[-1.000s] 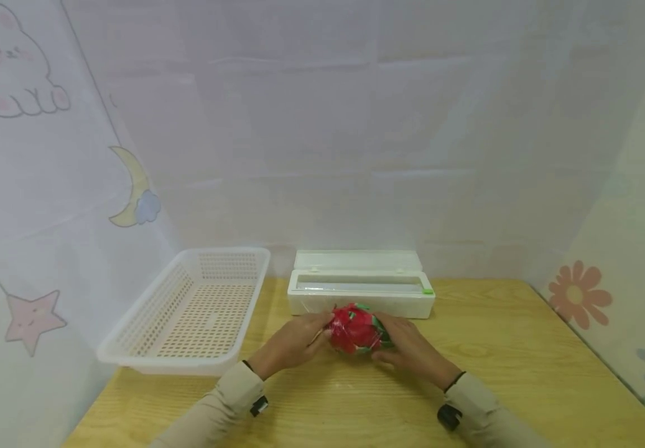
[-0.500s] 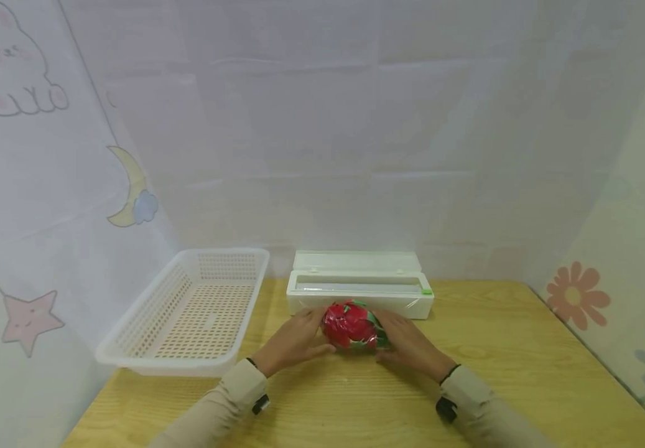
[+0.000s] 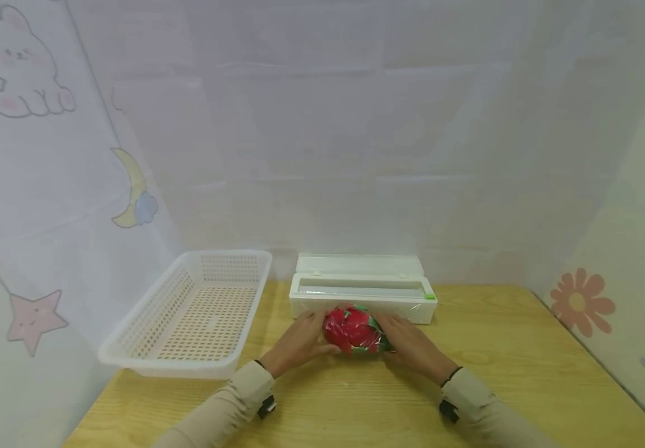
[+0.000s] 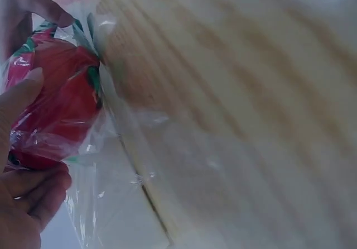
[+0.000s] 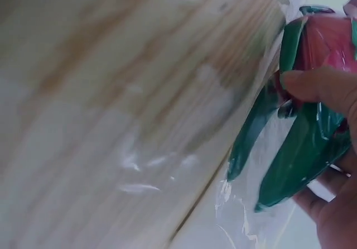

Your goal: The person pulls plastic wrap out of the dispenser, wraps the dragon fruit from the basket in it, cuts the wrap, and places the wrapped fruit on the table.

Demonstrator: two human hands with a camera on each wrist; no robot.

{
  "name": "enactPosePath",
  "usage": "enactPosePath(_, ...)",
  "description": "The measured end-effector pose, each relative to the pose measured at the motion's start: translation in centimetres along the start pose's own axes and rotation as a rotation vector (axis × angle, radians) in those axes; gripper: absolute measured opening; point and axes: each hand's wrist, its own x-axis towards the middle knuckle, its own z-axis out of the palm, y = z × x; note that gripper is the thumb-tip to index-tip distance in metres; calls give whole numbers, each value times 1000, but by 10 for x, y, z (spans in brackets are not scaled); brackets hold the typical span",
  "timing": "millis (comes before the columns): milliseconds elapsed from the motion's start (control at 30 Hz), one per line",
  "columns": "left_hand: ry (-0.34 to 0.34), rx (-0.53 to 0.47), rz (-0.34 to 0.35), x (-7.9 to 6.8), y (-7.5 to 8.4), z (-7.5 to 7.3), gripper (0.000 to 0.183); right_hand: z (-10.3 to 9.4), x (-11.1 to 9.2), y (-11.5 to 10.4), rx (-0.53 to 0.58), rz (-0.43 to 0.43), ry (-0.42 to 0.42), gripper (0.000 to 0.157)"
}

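Note:
A red dragon fruit [image 3: 352, 330] with green scales is held between both hands, low over the wooden table in front of the dispenser. My left hand [image 3: 300, 342] grips its left end, thumb across the near side and fingers beneath in the left wrist view. The right hand [image 3: 416, 351] holds the green-leafed end [image 5: 304, 154], its thumb pressed on the skin. Clear cling film [image 4: 92, 204] clings to the fruit in glossy creases and stretches from it beside the tabletop. Behind stands a white cling film dispenser [image 3: 356, 309], lid [image 3: 361, 265] raised, a roll inside.
To the left, a white perforated plastic basket [image 3: 183, 367] stands on the table [image 3: 501, 367]. A small green slider [image 3: 430, 296] sits at the dispenser's right end. Printed cloth walls [image 3: 322, 124] enclose the back and sides.
My left hand has shifted from the fruit's upper left to a fuller hold around its left end, thumb now in front. The fruit has turned slightly between the hands; dispenser and basket stay put.

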Motion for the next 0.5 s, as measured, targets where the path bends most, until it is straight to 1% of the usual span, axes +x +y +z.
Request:
enactPosePath(67, -3, -6, -13, -2, 1, -1, 83, -2, -4, 0, 9, -11, 20, 80)
enactPosePath(167, 14, -25, -4, -4, 3, -4, 81, -6, -8, 1, 59, -19, 42, 79)
enactPosePath(300, 83, -57, 44, -4, 4, -13, 77, -17, -11, 0, 163, -49, 57, 75)
enactPosePath(400, 126, -134, 85, -3, 4, -23, 73, -29, -10, 0, 194, -98, 71, 77)
enactPosePath(500, 138, -232, 85, 0, 3, -32, 68, -42, -6, -1, 177, -150, 103, 80)
